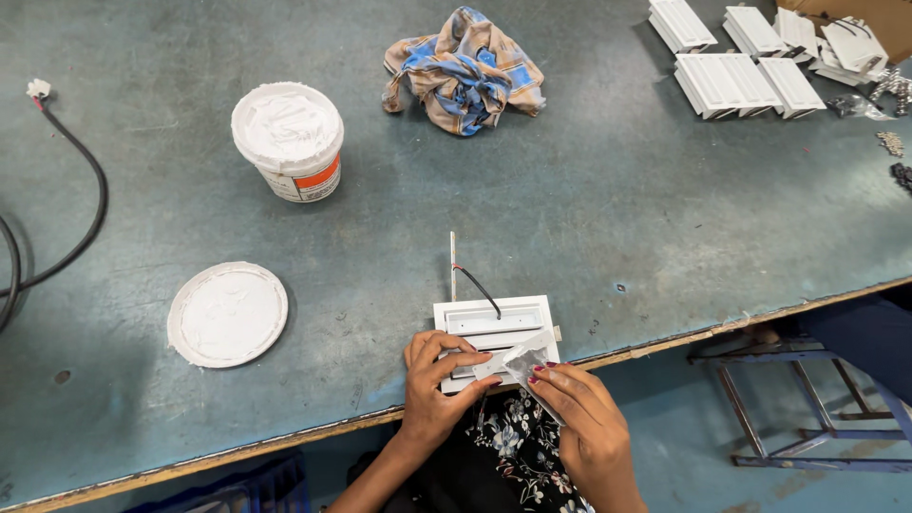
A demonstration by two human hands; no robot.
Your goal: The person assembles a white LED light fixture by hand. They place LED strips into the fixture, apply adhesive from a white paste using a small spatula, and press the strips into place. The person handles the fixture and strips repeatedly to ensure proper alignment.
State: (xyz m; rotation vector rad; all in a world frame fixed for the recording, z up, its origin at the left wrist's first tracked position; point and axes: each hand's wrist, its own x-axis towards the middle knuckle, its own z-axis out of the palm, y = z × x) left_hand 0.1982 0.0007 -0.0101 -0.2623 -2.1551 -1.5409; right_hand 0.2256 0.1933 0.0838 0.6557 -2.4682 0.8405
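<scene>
A white ribbed plastic part (494, 323) lies at the near edge of the table, with a thin rod and a black wire (480, 288) rising from its far side. My left hand (435, 385) rests on the part's near left corner, fingers curled over its ribs. My right hand (581, 413) pinches a small crumpled clear plastic bag (524, 361) that lies over the part's near right corner. Both hands meet at the bag.
An open white tub of white paste (288, 138) stands at the back left, its lid (228, 313) lying nearer. A checked cloth (465, 71) is crumpled at the back. Several white ribbed parts (736, 81) are stacked far right. A black cable (66, 218) runs along the left. A metal stool frame (798, 399) stands below right.
</scene>
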